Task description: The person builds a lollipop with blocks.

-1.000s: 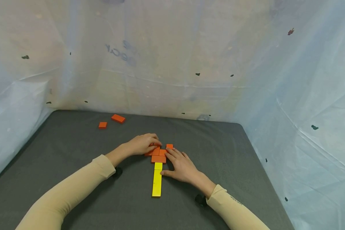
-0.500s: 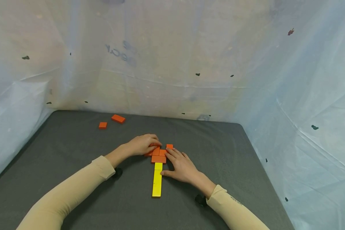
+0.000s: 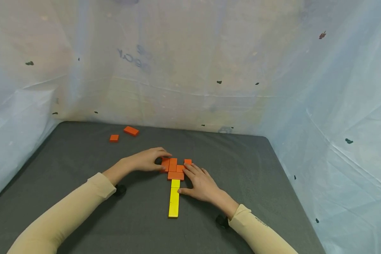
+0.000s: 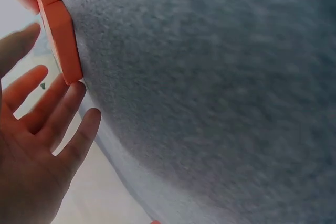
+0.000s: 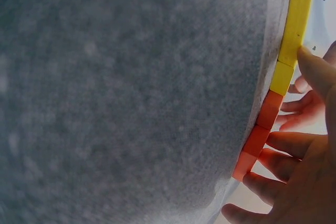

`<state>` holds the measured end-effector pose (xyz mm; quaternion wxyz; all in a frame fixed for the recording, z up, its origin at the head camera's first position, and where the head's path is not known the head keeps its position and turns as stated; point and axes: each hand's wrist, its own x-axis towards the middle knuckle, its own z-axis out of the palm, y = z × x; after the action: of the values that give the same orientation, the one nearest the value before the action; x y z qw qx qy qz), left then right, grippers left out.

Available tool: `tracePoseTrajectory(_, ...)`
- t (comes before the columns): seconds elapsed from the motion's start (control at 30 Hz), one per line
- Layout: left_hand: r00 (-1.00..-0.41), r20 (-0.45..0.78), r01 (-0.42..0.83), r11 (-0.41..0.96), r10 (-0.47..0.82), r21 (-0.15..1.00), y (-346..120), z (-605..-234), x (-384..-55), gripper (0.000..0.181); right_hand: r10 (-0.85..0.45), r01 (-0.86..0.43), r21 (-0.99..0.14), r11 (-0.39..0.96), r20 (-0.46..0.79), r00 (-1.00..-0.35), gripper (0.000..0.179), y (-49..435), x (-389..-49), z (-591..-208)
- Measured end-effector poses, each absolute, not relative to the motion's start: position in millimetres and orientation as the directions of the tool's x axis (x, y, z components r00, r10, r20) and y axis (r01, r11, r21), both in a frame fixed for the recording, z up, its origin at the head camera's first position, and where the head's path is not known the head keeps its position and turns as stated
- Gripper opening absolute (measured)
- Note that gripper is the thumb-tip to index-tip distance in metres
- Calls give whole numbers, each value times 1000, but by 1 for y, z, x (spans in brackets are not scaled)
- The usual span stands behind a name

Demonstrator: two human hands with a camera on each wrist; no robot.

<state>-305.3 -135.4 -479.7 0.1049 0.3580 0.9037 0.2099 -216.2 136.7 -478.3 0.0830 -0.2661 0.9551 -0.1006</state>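
Note:
Several flat orange blocks lie joined on the dark table in the head view, with a wide orange block [image 3: 176, 175] at the near side. Below it a short yellow block [image 3: 175, 183] meets a long yellow block [image 3: 174, 203], forming a strip. My left hand [image 3: 147, 160] is at the left of the cluster, fingers spread and loosely extended beside a tilted orange block [image 3: 165, 165]; fingertips look close to its end in the left wrist view. My right hand [image 3: 201, 183] rests its extended fingertips on the right-hand orange blocks [image 5: 255, 142], its thumb against the yellow strip.
A small orange block [image 3: 114, 138] and a longer orange block [image 3: 131, 131] lie apart near the far left of the grey cloth-covered table [image 3: 228, 155]. Pale plastic sheeting [image 3: 184, 63] hangs behind the table and along its sides.
My left hand has drawn back to the left and its fingers have opened off the orange blocks, uncovering more of them. The right hand stays in place.

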Motion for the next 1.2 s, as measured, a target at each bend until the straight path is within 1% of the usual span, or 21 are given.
tracePoseTrajectory(0.13,-723,-56,593,660,689,461,-138,-481,-305,58,-522,-487,-241,839,-109,-846,90,137,-216,-478)
tracePoseTrajectory(0.27,-729,-52,587,662,683,467,-139,-485,-305,57,-526,-491,-243,836,-102,-845,90,137,-216,-478)
tracePoseTrajectory(0.53,-734,-32,585,656,678,477,-139,-485,-303,55,-521,-486,-241,840,-105,-847,90,137,-215,-477)
tracePoseTrajectory(0.67,-743,2,592,655,669,470,-144,-483,-303,53,-523,-489,-241,839,-106,-846,90,137,-215,-478)
tracePoseTrajectory(0.8,-773,65,590,678,631,438,-156,-478,-308,51,-526,-491,-247,836,-104,-844,89,137,-216,-478)
tracePoseTrajectory(1.03,-845,181,530,738,504,418,-196,-471,-329,47,-537,-498,-267,825,-95,-838,88,139,-215,-478)
tracePoseTrajectory(1.2,-886,213,464,779,412,421,-231,-469,-340,42,-540,-498,-282,820,-93,-837,87,139,-214,-477)
